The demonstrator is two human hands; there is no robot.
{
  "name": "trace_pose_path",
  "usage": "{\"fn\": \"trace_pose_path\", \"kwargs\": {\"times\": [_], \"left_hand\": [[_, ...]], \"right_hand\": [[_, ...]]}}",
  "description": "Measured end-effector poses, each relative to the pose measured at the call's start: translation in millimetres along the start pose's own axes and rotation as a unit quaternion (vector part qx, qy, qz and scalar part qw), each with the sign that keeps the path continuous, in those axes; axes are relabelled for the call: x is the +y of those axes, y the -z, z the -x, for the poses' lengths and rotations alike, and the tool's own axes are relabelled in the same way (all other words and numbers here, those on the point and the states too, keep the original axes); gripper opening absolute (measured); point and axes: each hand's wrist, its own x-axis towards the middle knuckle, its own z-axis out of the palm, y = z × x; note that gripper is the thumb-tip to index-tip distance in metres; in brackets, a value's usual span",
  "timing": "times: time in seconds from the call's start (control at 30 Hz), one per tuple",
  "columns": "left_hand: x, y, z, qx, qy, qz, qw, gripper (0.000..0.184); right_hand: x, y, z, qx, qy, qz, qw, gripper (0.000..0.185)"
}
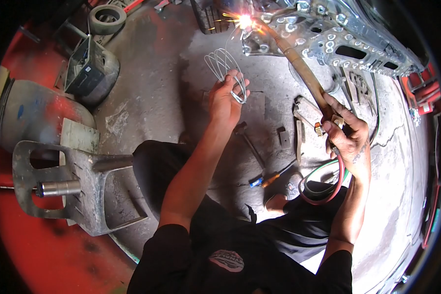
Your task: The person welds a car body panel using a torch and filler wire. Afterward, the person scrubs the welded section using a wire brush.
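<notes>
A coil of thin filler wire (224,62) is held in my left hand (229,95), with one end running up toward the flame. My right hand (347,133) is wrapped round the valve end of a gas welding torch (299,66). From there the torch slants up and left to its tip. A bright glow with flying sparks (245,21) hides the tip and the wire end at the left edge of a bare metal car panel (328,36). Red and green hoses (341,171) hang in a loop below my right hand.
On the floor below my hands lie a hammer (251,147), a screwdriver (274,180) and a small metal block (284,138). A worn plastic chair (90,181) is at left, near a gas cylinder (44,110), a black crate (85,68) and a tyre (107,19).
</notes>
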Motion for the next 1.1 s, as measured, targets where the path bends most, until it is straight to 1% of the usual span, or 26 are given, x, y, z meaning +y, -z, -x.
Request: {"fn": "trace_pose_path", "kwargs": {"times": [0.07, 0.17, 0.27, 0.37, 0.47, 0.77, 0.87, 1.1], "left_hand": [[-0.1, 0.6, -0.2, -0.003, -0.001, 0.003, 1.000, 0.032], [-0.5, 2.1, -1.2, -0.009, -0.001, 0.008, 1.000, 0.032], [-0.2, 1.5, -1.1, -0.009, -0.002, 0.004, 1.000, 0.032], [-0.1, 0.5, -0.2, -0.008, -0.003, 0.000, 1.000, 0.034], [-0.4, 0.6, -0.5, -0.006, -0.001, -0.001, 1.000, 0.034], [-0.5, -1.1, -0.1, 0.000, -0.002, -0.001, 1.000, 0.034], [-0.9, -0.9, -0.6, 0.001, -0.001, 0.001, 1.000, 0.033], [-1.1, -0.7, -0.5, -0.002, 0.000, -0.001, 1.000, 0.032]], "right_hand": [[-0.8, -1.6, 0.3, 0.008, 0.000, -0.014, 1.000, 0.051], [-1.8, -1.2, 0.1, 0.007, -0.001, -0.006, 1.000, 0.051], [-0.1, 0.3, -0.1, -0.003, 0.002, 0.018, 1.000, 0.056], [0.8, 0.2, -0.6, -0.003, 0.006, 0.010, 1.000, 0.056], [-1.0, -1.0, 0.0, 0.005, -0.001, -0.010, 1.000, 0.050], [-1.3, -2.4, 0.2, 0.006, -0.008, -0.013, 1.000, 0.049], [-2.0, -0.9, -0.2, -0.004, -0.008, 0.005, 1.000, 0.056], [-2.6, -1.8, 0.2, 0.002, -0.008, 0.003, 1.000, 0.053]]}}
